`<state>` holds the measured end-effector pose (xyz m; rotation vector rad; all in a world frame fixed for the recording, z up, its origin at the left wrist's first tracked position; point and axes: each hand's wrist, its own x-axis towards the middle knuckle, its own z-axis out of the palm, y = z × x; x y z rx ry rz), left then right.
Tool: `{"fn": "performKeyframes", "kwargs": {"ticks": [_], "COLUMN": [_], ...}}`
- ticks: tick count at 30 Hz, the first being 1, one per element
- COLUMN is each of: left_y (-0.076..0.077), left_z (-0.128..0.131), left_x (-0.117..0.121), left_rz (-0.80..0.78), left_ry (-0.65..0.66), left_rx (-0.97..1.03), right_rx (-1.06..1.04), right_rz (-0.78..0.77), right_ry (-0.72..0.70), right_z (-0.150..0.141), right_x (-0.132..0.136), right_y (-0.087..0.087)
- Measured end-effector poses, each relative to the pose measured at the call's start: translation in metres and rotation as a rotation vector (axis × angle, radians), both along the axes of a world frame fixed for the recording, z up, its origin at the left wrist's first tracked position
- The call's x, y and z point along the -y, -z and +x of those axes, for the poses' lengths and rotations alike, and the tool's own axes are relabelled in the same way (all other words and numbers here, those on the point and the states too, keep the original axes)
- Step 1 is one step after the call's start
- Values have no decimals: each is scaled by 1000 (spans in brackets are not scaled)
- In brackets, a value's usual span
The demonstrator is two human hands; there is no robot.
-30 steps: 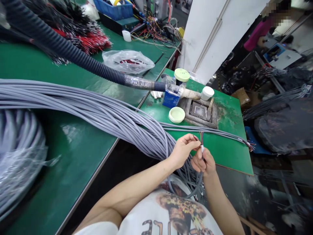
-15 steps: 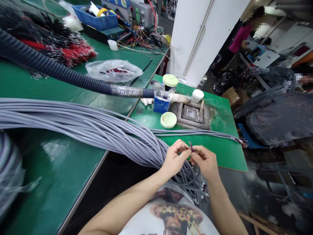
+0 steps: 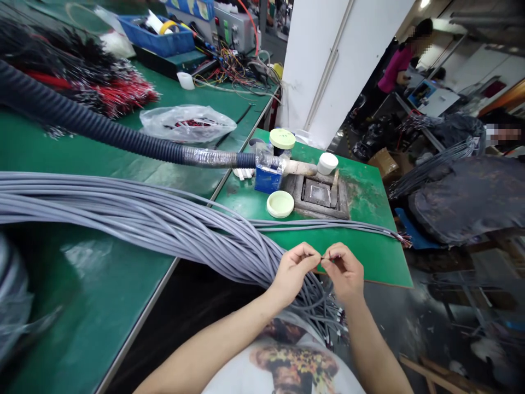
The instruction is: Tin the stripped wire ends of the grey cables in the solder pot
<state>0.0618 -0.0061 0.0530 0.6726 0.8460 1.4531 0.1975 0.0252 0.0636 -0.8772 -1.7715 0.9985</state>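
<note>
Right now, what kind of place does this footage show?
Probably a cable-assembly workshop: a thick bundle of grey cables, a heap of black and red wires, and a ribbed hose over the green worktops.

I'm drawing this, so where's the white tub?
In the head view, the white tub sits right of centre, on the smaller green table, by the hose's pale tip.

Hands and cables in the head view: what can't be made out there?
- Head view, thin dark strand between left hand and right hand: too small, fingertips cover most.
- Head view, grey cable bundle: far end cut off by left edge.
- Head view, coil: partly cut off, left edge.
</note>
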Motion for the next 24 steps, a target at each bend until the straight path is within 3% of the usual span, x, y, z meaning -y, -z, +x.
{"fn": "performKeyframes", "kwargs": {"ticks": [4,7,12,17,24], "left_y": [0,0,4,10,5], "left_z": [-8,-15,-18,-21,-47], "left_x": [5,5,6,9,8], "left_rz": [347,468,320,251,317], "left_ry": [-208,-288,-257,-211,-370], "left_rx": [-409,-541,-451,-316,-316], "right_rx": [84,198,158,157,222], "right_rz": [-67,6,110,154,157], "right_ry": [-51,-73,-22,-63,-250], "right_z": [1,-3,-15,-30,-47], "right_x": [-4,-4,-6,-11,-24], "right_y": [-12,-21,-24,-32,-47]}}
